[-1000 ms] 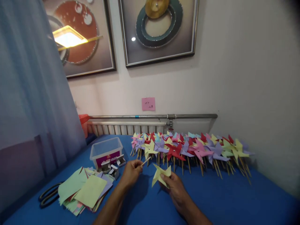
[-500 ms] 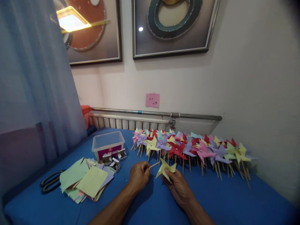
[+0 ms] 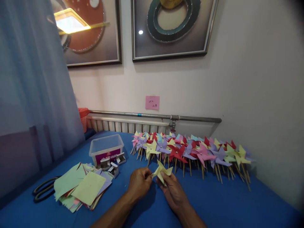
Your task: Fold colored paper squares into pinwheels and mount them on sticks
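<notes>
our right hand (image 3: 172, 189) pinches paper pinwheel (image 3: 161, 171), left hand (image 3: 140, 181) grips near-hidden stick (image 3: 152, 174); pinwheel seems light, creasable: hold centre.

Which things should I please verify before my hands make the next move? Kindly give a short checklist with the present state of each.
1. Right hand holds the pale yellow pinwheel: ok.
2. Left hand is close to that pinwheel: ok.
3. Left hand touches the pinwheel: cannot tell from this angle.
4. Scissors lie away from both hands: ok.
5. Small boxes are closed: not ok, they stand open.
6. Paper sheets are neatly stacked: not ok, they lie spread.
</notes>
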A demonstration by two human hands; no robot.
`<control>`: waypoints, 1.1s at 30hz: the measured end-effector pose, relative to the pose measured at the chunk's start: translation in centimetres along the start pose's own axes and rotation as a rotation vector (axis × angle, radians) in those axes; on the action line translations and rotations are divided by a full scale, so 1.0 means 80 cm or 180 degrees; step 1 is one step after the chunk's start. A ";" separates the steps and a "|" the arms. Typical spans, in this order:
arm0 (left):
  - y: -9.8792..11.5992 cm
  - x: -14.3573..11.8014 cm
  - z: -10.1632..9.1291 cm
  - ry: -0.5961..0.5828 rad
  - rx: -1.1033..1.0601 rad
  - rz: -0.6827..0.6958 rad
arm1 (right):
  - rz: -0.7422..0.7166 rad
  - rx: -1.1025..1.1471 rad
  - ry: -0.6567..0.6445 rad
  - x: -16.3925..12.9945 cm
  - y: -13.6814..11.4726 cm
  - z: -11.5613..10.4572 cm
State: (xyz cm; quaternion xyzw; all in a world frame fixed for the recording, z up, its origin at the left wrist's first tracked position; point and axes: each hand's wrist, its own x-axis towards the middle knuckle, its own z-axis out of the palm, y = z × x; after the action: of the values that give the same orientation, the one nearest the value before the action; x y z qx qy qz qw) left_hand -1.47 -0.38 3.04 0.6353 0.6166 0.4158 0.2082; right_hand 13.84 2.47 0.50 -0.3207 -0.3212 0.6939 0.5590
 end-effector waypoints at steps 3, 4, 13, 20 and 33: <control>0.000 -0.001 0.000 -0.0015 0.0052 0.0013 | -0.0014 -0.0055 0.0033 0.003 0.001 -0.001; 0.000 -0.001 0.000 -0.0023 0.0054 0.0055 | -0.0029 -0.0055 0.0064 0.005 0.002 -0.002; 0.003 -0.006 0.004 0.0059 0.0142 0.0195 | 0.0003 0.0056 0.0198 0.006 0.004 0.000; 0.005 -0.007 0.002 0.0047 0.0171 0.0216 | 0.0026 0.0105 0.0185 0.004 0.003 0.002; 0.003 -0.006 0.003 0.0134 0.0370 0.0233 | 0.0028 0.0177 0.0274 0.005 0.003 0.005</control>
State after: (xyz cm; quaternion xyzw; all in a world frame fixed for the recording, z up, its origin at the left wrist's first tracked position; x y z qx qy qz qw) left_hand -1.09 -0.78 2.99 0.6596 0.6203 0.3998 0.1426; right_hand 13.34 2.77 0.49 -0.3360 -0.2760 0.6906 0.5779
